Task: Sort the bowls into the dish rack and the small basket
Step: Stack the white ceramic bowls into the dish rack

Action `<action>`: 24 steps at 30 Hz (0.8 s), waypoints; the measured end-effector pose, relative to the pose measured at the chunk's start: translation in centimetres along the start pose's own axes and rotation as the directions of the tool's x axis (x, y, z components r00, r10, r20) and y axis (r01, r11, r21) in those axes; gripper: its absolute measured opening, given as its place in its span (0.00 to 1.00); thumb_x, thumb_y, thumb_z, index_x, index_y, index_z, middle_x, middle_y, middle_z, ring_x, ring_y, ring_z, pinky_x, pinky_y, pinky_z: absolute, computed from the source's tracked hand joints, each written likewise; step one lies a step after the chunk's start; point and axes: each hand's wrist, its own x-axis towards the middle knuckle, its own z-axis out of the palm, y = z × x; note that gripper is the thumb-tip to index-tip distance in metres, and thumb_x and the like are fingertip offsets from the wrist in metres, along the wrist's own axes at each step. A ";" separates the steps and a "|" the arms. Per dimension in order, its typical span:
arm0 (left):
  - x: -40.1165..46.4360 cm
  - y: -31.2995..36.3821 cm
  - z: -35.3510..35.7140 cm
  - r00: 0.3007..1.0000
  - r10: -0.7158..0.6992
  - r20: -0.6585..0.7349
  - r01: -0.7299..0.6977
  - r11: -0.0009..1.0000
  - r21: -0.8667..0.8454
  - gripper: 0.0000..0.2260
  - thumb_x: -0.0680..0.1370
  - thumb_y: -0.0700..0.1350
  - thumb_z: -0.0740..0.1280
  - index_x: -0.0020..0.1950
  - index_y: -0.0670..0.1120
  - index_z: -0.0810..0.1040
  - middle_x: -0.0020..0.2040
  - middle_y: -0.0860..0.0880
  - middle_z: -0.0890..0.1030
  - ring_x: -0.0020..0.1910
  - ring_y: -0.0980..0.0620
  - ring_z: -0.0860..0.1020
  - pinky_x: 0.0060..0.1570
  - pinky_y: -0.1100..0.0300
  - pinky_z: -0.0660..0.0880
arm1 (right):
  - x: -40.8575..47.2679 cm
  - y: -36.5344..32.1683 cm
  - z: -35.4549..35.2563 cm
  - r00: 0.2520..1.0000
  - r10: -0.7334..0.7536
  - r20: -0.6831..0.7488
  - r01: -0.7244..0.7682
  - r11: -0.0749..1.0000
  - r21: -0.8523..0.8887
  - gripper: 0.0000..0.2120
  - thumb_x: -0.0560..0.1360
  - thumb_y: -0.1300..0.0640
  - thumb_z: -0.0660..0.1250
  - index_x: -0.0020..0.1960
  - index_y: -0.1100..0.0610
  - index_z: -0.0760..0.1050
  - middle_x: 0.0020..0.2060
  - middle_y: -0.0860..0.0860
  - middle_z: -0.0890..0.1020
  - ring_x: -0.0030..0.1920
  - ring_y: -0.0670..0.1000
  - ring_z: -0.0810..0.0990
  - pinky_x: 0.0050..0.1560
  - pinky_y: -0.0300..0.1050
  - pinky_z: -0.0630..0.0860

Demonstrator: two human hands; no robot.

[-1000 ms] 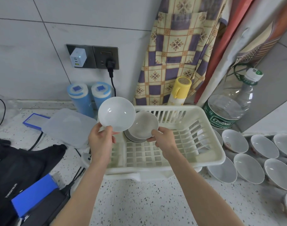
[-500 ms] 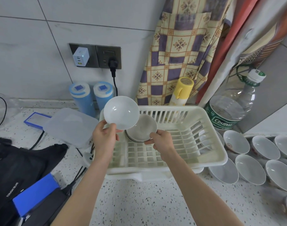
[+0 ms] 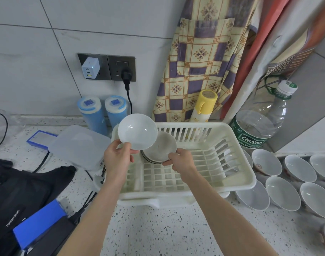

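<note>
White round ceramic bowl (image 3: 137, 131) is tilting in the left hand's (image 3: 116, 159) closed grip; right hand (image 3: 182, 161) is pinching stacked pale bowls (image 3: 160, 149) at ten o'clock in the cream plastic dish rack (image 3: 237, 174).

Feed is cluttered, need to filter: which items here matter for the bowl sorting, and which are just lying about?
Job: white bowl in left hand; stacked bowls under right hand; dish rack; loose bowls to its right.

Lying about: water bottle; yellow spray can; blue canisters; black bag.

White bowl (image 3: 137, 131) tilted above cream dish rack (image 3: 239, 183); stacked bowls (image 3: 160, 147) lean inside its left end.
</note>
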 end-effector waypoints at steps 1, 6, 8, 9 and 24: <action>0.0 0.0 0.0 1.000 -0.002 0.002 0.002 1.000 0.006 0.12 0.70 0.44 0.62 0.51 0.49 0.80 0.32 0.45 0.85 0.21 0.55 0.70 0.33 0.57 0.71 | 0.1 0.0 0.0 1.000 0.004 0.002 -0.004 1.000 -0.011 0.13 0.73 0.64 0.59 0.56 0.60 0.75 0.32 0.55 0.85 0.17 0.44 0.60 0.20 0.36 0.62; -0.2 -0.1 0.1 1.000 0.020 0.016 -0.021 0.998 0.060 0.15 0.68 0.47 0.62 0.52 0.48 0.79 0.32 0.46 0.85 0.21 0.55 0.71 0.32 0.56 0.72 | 0.8 0.0 0.2 1.000 0.024 0.003 -0.023 0.997 -0.067 0.15 0.72 0.64 0.58 0.57 0.61 0.75 0.33 0.55 0.86 0.17 0.45 0.62 0.20 0.36 0.63; -0.2 -0.1 0.2 1.000 0.025 0.018 -0.026 0.997 0.067 0.14 0.68 0.47 0.62 0.52 0.48 0.79 0.32 0.46 0.85 0.21 0.55 0.71 0.32 0.56 0.72 | 1.0 0.0 0.3 1.000 0.024 0.005 -0.023 0.994 -0.104 0.15 0.71 0.63 0.58 0.55 0.61 0.76 0.32 0.54 0.86 0.18 0.45 0.64 0.21 0.36 0.64; -0.2 -0.2 0.2 0.999 0.026 0.021 -0.028 0.997 0.070 0.14 0.68 0.47 0.62 0.52 0.48 0.79 0.32 0.46 0.85 0.21 0.55 0.71 0.32 0.56 0.72 | 1.1 -0.1 0.3 1.000 0.021 0.008 -0.020 0.992 -0.121 0.15 0.71 0.63 0.58 0.55 0.60 0.76 0.32 0.53 0.86 0.19 0.45 0.64 0.21 0.36 0.64; -0.4 -0.5 0.4 0.994 -0.012 0.112 -0.010 0.982 0.189 0.12 0.70 0.47 0.63 0.52 0.52 0.79 0.33 0.48 0.85 0.22 0.57 0.73 0.34 0.56 0.72 | 1.5 0.7 0.6 1.000 -0.018 -0.024 0.015 0.993 -0.119 0.24 0.74 0.59 0.61 0.71 0.56 0.67 0.28 0.50 0.85 0.21 0.45 0.67 0.25 0.39 0.69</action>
